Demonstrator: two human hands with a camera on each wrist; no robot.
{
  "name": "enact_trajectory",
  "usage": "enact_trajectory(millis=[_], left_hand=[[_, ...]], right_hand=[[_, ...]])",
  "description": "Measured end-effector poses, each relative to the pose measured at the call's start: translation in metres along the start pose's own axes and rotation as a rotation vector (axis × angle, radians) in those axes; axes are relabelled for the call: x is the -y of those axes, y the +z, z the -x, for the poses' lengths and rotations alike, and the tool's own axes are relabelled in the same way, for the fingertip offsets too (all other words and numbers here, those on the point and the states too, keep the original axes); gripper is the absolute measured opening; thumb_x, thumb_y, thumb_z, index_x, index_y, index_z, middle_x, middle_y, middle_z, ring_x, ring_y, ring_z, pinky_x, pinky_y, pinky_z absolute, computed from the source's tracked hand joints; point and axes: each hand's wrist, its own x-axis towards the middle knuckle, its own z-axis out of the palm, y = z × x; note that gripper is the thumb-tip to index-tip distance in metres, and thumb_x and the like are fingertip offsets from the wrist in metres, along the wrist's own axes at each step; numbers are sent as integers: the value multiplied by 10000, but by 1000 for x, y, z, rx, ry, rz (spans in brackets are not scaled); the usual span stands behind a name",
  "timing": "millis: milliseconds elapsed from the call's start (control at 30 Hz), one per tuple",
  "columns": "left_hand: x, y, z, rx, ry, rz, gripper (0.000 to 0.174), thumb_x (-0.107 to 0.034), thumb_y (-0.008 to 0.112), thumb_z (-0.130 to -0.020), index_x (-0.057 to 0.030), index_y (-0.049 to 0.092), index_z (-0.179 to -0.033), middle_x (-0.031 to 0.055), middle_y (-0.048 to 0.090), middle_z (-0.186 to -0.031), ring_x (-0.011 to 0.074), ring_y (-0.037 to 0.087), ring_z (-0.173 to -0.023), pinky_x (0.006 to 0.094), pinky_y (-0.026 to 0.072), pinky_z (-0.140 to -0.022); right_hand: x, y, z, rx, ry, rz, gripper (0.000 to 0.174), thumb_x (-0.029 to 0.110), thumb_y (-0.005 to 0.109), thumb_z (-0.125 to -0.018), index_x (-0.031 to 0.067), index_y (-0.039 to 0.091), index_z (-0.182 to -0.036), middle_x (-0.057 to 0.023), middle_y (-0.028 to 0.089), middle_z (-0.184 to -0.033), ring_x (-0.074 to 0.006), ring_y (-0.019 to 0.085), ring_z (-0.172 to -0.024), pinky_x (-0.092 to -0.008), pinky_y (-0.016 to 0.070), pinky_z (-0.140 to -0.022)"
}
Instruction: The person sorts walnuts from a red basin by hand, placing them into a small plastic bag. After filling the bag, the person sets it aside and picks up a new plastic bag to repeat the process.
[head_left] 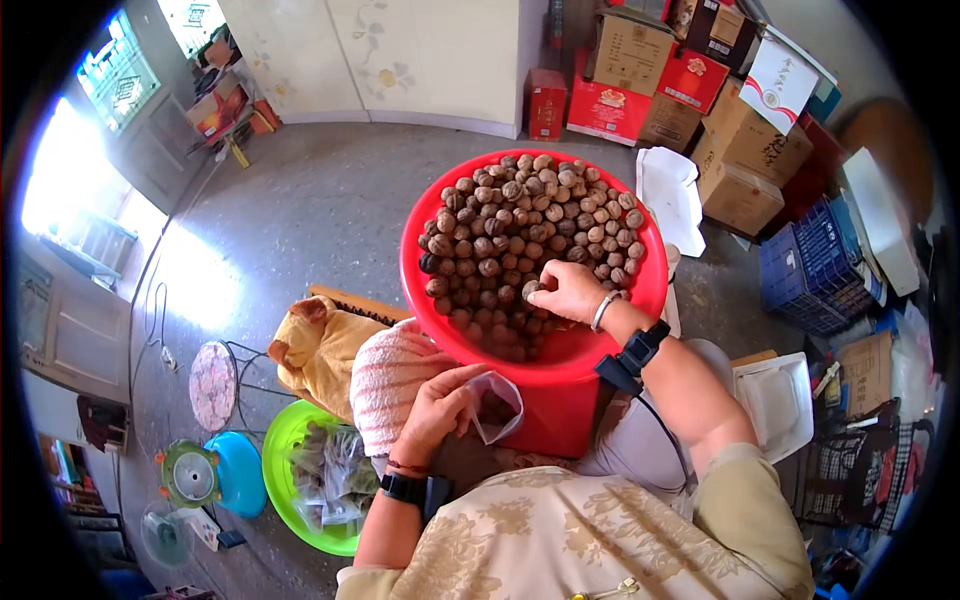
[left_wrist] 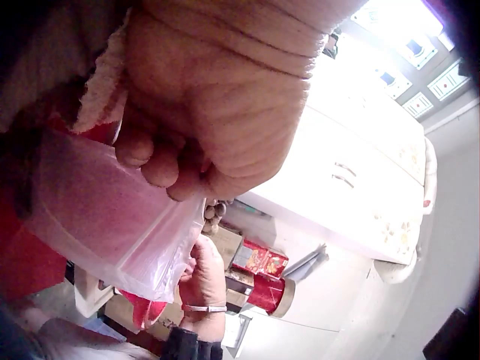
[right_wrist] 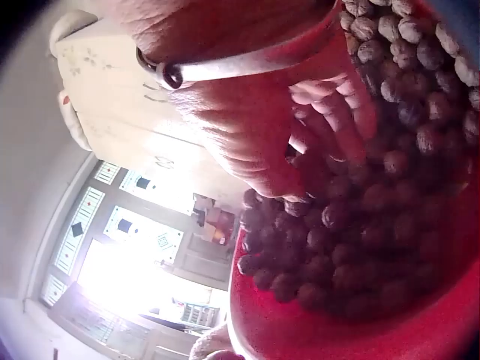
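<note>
A wide red basin [head_left: 655, 270] holds a heap of brown walnuts [head_left: 500, 215]. My right hand [head_left: 575, 293] reaches down into the heap, and its thumb and fingers pinch one walnut [head_left: 531, 290]. In the right wrist view the curled fingers [right_wrist: 341, 120] sit low among the nuts, with the fingertips partly hidden. Beside the basin's near rim, my left hand [head_left: 437, 408] grips a clear plastic bag [head_left: 498, 405] by its edge. The left wrist view shows the fingers curled over the top of the bag, which hangs with its mouth spread. Dark round shapes show through the bag.
A green basin [head_left: 275, 470] with filled plastic bags [head_left: 335, 475] stands on the floor at left, near a blue basin [head_left: 238, 475]. A striped towel [head_left: 390, 385] lies by the left forearm. Cardboard boxes [head_left: 750, 140] and a blue crate [head_left: 815, 265] stand at right.
</note>
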Motion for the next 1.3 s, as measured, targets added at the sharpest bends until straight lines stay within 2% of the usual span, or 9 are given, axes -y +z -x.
enact_trajectory(millis=[300,400,500,567,667,800,867,1133,1300], left_hand=[[0,-1,0,5,-8,37,411,-53,493,-978,4,604,-1370,-14,600,-689,57,492,-487,209,404,-457],[5,-1,-2,8,-1,48,396,-59,502,-986,3,609,-1363,-16,608,-699,54,498,-490,206,407,-458],[5,0,-3,-26,-7,43,385,-65,514,-989,3,616,-1354,-17,615,-704,55,502,-490,203,409,-461],[2,2,-2,-30,-10,40,381,-62,521,-985,-1,626,-1346,-16,622,-714,53,500,-494,202,408,-464],[4,3,-3,-46,-14,33,380,-55,518,-983,-6,633,-1342,-18,626,-717,51,499,-497,200,408,-467],[8,1,-6,-46,-4,32,383,-48,514,-980,-7,637,-1341,-19,623,-713,50,499,-502,199,409,-471],[6,0,-5,-29,-6,25,389,-44,508,-981,-3,630,-1347,-17,620,-711,50,503,-510,198,411,-476],[10,-3,-6,-21,3,30,351,-81,538,-1008,-22,645,-1337,-24,609,-702,41,486,-490,198,417,-461],[6,-3,-5,-9,-13,39,384,-49,512,-987,-14,630,-1350,-27,593,-679,56,500,-495,200,415,-463]], right_hand=[[52,-11,33,174,-297,-237,270,261,789,-834,37,706,-960,-139,684,-979,-257,681,-909,-369,546,-835],[57,-3,37,210,-573,-204,292,274,805,-813,51,709,-976,-121,675,-1008,-273,670,-952,-388,540,-865],[59,-1,46,328,-663,-189,351,264,812,-837,43,686,-1079,-117,652,-1226,-257,644,-1081,-380,524,-925],[60,-4,45,320,-589,-201,349,277,809,-854,41,697,-1086,-132,687,-1195,-236,670,-1048,-366,537,-889],[45,-8,29,153,-267,-254,261,221,775,-878,22,711,-1034,-114,737,-879,-176,700,-839,-328,560,-768],[14,-4,13,126,-56,-32,212,207,738,-871,31,723,-988,-135,745,-895,-242,714,-840,-372,563,-781],[-3,7,6,235,-62,201,217,220,718,-837,48,750,-965,-189,742,-973,-365,712,-926,-428,559,-863],[-45,53,-11,363,-25,375,304,198,708,-817,77,738,-1094,-191,726,-1108,-379,684,-1068,-439,548,-928],[-48,61,-19,422,-5,416,350,242,754,-780,60,740,-1079,-207,727,-1062,-381,683,-1046,-443,543,-915]])
